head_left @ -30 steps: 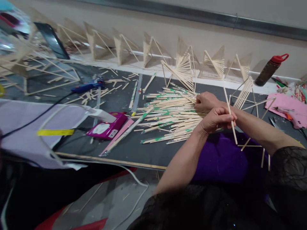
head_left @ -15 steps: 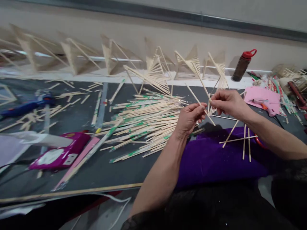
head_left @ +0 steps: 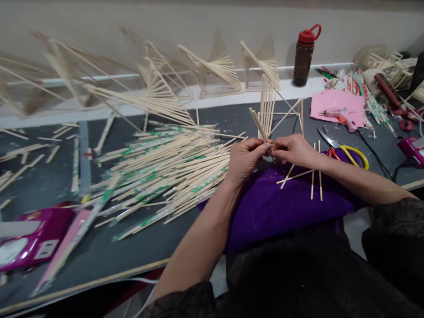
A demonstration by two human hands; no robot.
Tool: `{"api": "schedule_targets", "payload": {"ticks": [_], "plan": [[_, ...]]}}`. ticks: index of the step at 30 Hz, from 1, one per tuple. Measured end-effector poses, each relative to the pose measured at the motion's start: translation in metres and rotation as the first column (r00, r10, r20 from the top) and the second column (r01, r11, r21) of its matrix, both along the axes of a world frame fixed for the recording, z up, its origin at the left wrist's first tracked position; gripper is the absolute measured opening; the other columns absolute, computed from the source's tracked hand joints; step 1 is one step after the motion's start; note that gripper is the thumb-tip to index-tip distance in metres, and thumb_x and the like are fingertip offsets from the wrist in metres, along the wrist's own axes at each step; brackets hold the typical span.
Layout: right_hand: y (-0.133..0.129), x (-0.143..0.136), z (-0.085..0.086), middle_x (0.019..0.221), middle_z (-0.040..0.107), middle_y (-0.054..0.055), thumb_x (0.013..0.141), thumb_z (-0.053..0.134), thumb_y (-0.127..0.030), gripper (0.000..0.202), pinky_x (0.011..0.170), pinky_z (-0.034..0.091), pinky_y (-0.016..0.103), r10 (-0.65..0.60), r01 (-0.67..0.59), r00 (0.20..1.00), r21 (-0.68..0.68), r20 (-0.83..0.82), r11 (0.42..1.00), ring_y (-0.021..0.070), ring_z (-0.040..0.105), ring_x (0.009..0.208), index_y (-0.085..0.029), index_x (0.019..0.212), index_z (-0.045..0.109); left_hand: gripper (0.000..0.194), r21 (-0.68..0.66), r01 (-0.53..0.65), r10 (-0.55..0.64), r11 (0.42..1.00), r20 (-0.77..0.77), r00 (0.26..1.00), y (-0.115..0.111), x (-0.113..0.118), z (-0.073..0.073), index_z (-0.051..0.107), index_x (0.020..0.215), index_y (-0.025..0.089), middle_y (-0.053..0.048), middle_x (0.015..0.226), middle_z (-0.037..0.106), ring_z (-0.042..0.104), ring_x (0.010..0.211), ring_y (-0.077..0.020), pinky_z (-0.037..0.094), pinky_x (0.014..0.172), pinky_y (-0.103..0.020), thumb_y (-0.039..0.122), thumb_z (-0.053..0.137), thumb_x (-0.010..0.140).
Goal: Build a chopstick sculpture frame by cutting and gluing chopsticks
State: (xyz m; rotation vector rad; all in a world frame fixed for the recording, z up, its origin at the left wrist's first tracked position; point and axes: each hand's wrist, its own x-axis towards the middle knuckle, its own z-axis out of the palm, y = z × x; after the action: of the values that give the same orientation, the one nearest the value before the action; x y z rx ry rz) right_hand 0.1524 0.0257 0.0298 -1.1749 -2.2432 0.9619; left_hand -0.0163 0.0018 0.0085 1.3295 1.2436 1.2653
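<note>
My left hand [head_left: 247, 159] is pinched round a small bunch of wooden chopsticks [head_left: 257, 121], which tilts up and away from me. Against it, my right hand [head_left: 294, 150] has its fingertips closed at the near end of the same bunch; the fingers partly hide that end. Just beyond stands a fan-like frame of sticks [head_left: 267, 99]. Below the hands, several loose chopsticks [head_left: 312, 185] lie crossed on a purple cloth [head_left: 265, 207]. To the left spreads a big pile of chopsticks [head_left: 172, 172], many in clear wrappers with green print.
Yellow-and-red scissors [head_left: 351, 154] lie right of my hands. Behind them, a pink glue gun [head_left: 344, 117] rests on a pink sheet [head_left: 334, 99]. A red-capped bottle [head_left: 303, 62] and twisted stick structures [head_left: 215, 68] line the wall. A magenta device [head_left: 46, 229] sits front left.
The view has swung to the right, bringing the scissors into sight. My hands have drawn together, and the separate sticks they held are now gathered into one bunch.
</note>
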Motion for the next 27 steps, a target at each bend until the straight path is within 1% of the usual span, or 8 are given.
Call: {"api": "schedule_targets", "payload": {"ticks": [4,7,10,14,18,22,25,27], "plan": [[-0.001,0.006,0.0,0.08,0.071,0.005,0.087,0.058,-0.023,0.017,0.066,0.041,0.025,-0.03,0.016,0.997,0.178,0.074,0.984,0.0138,0.063,0.072,-0.014,0.087,0.072,0.014,0.126,-0.013,0.036,0.992,-0.18,0.983,0.002,-0.001,-0.002,0.074,0.076,0.02,-0.002,0.069,0.069,0.058,0.061,-0.0129,0.043,0.057,-0.023,0.032,0.067,0.074],[-0.003,0.012,-0.001,0.081,0.072,0.005,0.088,0.056,-0.025,0.02,0.065,0.041,0.025,-0.054,0.045,0.998,0.191,0.042,0.981,0.0132,0.062,0.069,-0.015,0.091,0.072,0.008,0.188,0.048,0.02,0.981,-0.345,0.938,0.005,-0.001,-0.008,0.072,0.069,0.02,-0.002,0.069,0.068,0.059,0.066,-0.013,0.043,0.064,-0.023,0.025,0.067,0.073],[-0.004,0.016,-0.003,0.08,0.072,0.004,0.089,0.054,-0.026,0.021,0.065,0.041,0.024,-0.06,0.053,0.998,0.189,0.031,0.981,0.0128,0.062,0.068,-0.015,0.089,0.072,0.013,0.151,0.098,-0.025,0.984,-0.427,0.904,0.007,-0.002,-0.012,0.07,0.063,0.02,-0.001,0.063,0.065,0.057,0.061,-0.0125,0.041,0.062,-0.023,0.024,0.064,0.074],[-0.004,0.016,-0.006,0.078,0.071,0.004,0.088,0.054,-0.024,0.02,0.065,0.042,0.024,-0.058,0.056,0.998,0.166,0.005,0.984,0.0122,0.062,0.067,-0.014,0.087,0.072,0.019,0.097,0.097,-0.047,0.991,-0.421,0.906,0.006,-0.005,-0.016,0.069,0.064,0.019,0.0,0.06,0.063,0.054,0.056,-0.0123,0.039,0.056,-0.023,0.03,0.062,0.077],[-0.002,0.015,-0.007,0.075,0.069,0.002,0.084,0.056,-0.021,0.018,0.06,0.044,0.023,-0.106,0.119,0.981,0.07,-0.164,0.99,0.0099,0.06,0.06,-0.013,0.087,0.071,0.019,0.067,0.106,-0.072,0.992,-0.387,0.919,0.002,-0.006,-0.016,0.068,0.062,0.018,0.0,0.06,0.063,0.053,0.057,-0.0124,0.04,0.057,-0.024,0.03,0.064,0.076],[-0.001,0.012,-0.007,0.078,0.068,0.0,0.08,0.059,-0.025,0.019,0.056,0.047,0.022,-0.133,0.115,0.911,-0.071,-0.39,0.991,0.0074,0.059,0.055,-0.014,0.093,0.068,0.019,-0.019,0.148,-0.147,0.989,-0.29,0.946,-0.004,-0.004,-0.011,0.068,0.064,0.017,0.0,0.059,0.062,0.053,0.055,-0.0124,0.04,0.055,-0.024,0.032,0.064,0.075],[-0.003,0.01,-0.004,0.078,0.066,0.0,0.078,0.062,-0.03,0.019,0.053,0.047,0.02,-0.131,0.082,0.839,-0.116,-0.528,0.99,0.0068,0.059,0.055,-0.014,0.088,0.067,0.019,-0.019,0.229,-0.222,0.973,-0.335,0.916,-0.009,-0.001,-0.004,0.069,0.063,0.018,0.0,0.06,0.062,0.054,0.057,-0.0127,0.04,0.057,-0.025,0.031,0.063,0.076],[-0.006,0.009,0.0,0.074,0.064,-0.001,0.078,0.062,-0.03,0.016,0.051,0.045,0.019,-0.123,0.07,0.812,-0.113,-0.571,0.991,0.0061,0.058,0.054,-0.015,0.08,0.065,0.021,0.004,0.275,-0.253,0.961,-0.382,0.889,-0.011,0.0,0.001,0.069,0.061,0.019,-0.001,0.061,0.062,0.055,0.06,-0.0132,0.041,0.06,-0.025,0.03,0.063,0.077]]}}
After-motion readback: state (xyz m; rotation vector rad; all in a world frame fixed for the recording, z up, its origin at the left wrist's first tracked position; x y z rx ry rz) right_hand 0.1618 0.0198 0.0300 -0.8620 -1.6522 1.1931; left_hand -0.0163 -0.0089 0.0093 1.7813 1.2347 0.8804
